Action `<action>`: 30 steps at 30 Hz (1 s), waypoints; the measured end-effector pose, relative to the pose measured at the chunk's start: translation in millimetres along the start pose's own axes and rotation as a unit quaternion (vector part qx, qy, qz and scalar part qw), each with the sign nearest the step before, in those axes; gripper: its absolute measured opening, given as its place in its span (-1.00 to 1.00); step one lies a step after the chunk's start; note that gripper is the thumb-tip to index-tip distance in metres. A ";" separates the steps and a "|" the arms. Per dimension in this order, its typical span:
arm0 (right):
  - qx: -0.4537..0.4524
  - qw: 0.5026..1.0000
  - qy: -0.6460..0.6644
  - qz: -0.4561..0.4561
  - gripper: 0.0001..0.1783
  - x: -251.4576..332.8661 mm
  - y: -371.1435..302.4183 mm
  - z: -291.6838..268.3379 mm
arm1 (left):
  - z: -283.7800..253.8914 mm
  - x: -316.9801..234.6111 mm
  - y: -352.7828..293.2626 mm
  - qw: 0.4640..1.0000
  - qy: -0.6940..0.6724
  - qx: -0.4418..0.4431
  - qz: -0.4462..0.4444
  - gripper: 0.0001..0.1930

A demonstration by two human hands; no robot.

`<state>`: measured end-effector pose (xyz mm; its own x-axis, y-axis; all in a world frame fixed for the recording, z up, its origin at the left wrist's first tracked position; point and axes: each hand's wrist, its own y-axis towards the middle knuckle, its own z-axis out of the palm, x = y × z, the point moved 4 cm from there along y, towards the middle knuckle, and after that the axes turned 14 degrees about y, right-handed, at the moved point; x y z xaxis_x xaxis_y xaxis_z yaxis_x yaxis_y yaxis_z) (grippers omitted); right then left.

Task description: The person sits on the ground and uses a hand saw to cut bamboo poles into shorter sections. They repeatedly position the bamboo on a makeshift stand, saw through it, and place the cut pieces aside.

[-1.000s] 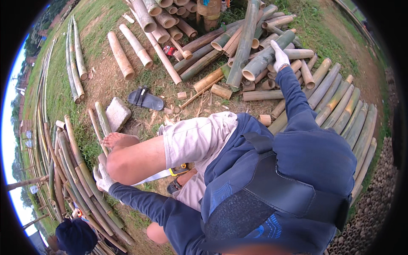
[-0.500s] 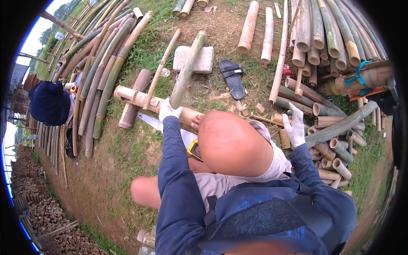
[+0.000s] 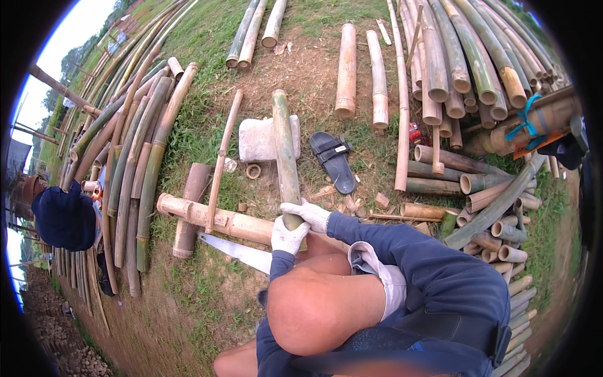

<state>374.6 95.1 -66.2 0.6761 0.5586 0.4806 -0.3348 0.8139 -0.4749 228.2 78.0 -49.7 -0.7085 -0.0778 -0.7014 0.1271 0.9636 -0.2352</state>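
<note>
A short green bamboo pole (image 3: pixel 286 157) lies lengthwise in front of me, its far part over a pale stone block (image 3: pixel 251 139). My gloved left hand (image 3: pixel 289 237) grips its near end from the left. Beside it, my gloved right hand (image 3: pixel 310 215) is closed around the same end from the right. Under the pole runs a thicker pale bamboo crosspiece (image 3: pixel 242 226), which rests on a brown bamboo log (image 3: pixel 186 234). Against the near side of the crosspiece lies a handsaw (image 3: pixel 233 251); my raised knee hides its handle.
A thin bamboo stick (image 3: pixel 224 157) leans on the crosspiece. Beyond are a black sandal (image 3: pixel 333 162) and a bamboo ring (image 3: pixel 253 171). Long poles (image 3: pixel 157 157) flank the left, stacked cut bamboo (image 3: pixel 496 220) the right. A person in a dark hat (image 3: pixel 65 217) is at far left.
My right hand has come from the right, where it was raised and empty, onto the pole's near end beside my left hand. The view has shifted, and my knee now covers the saw's handle.
</note>
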 end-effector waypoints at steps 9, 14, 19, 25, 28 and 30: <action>-0.053 0.970 0.001 -0.237 -0.04 118.9 -39.7 -67.1 | 29.8 -81.7 4.2 0.983 -0.112 0.005 0.148 -0.19; -0.265 0.882 -0.239 -0.307 0.26 316.0 -5.6 -133.4 | 22.0 -88.7 15.8 0.976 -0.004 -0.054 0.212 -0.33; -0.470 0.608 -0.574 -0.282 0.14 408.6 11.4 -165.0 | 30.3 -80.6 29.4 0.979 -0.041 -0.058 0.191 -0.41; -0.387 0.498 -0.744 -0.222 -0.16 363.0 20.9 -171.6 | 32.5 -69.0 33.6 0.985 -0.041 -0.042 0.163 -0.45; -0.384 0.468 -0.733 -0.311 -0.26 337.6 14.4 -171.5 | 28.8 -63.4 38.3 0.991 -0.027 -0.030 0.129 -0.45; -0.351 0.518 -0.700 -0.344 -0.31 307.0 -0.8 -174.0 | 26.5 -64.6 39.5 0.987 -0.024 -0.043 0.152 -0.44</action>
<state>696.6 238.1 -46.5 -0.8262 0.1436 0.5448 0.3224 0.9135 0.2482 297.4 114.3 -31.5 -0.6123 0.2087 -0.7626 0.2675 0.9623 0.0485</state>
